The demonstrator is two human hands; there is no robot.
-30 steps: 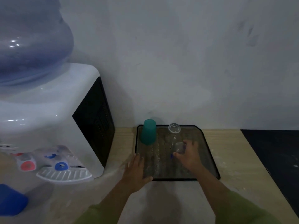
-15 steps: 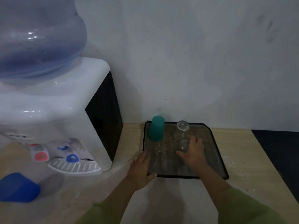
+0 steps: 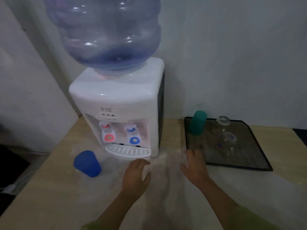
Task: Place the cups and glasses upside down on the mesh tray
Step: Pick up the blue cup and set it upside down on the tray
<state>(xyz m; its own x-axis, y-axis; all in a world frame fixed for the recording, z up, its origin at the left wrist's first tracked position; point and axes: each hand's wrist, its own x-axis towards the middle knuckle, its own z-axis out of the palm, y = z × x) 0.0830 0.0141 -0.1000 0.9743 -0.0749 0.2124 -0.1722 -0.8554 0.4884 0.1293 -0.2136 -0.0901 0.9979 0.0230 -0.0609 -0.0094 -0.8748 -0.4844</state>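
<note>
Blue cup [image 3: 87, 163]: stood on the tabletop [image 3: 49, 196], left of the water dispenser [image 3: 119, 112]. Left hand [image 3: 136, 175]: grip spread, empty, hovering before the drip grate. Right hand [image 3: 194, 166]: grip spread, empty, beside the mesh tray [image 3: 249, 163]. On the tray: green cup [image 3: 198, 123] inverted; two clear glasses [image 3: 226, 138], blurred.

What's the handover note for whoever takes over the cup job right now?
Left hand: open, empty, above the wooden table in front of the white water dispenser.
Right hand: open, empty, by the near left corner of the black mesh tray.
Done: teal plastic cup and two clear glasses are on the tray; the cup is upside down.
Left: blue plastic cup, on the table left of the dispenser.
</note>
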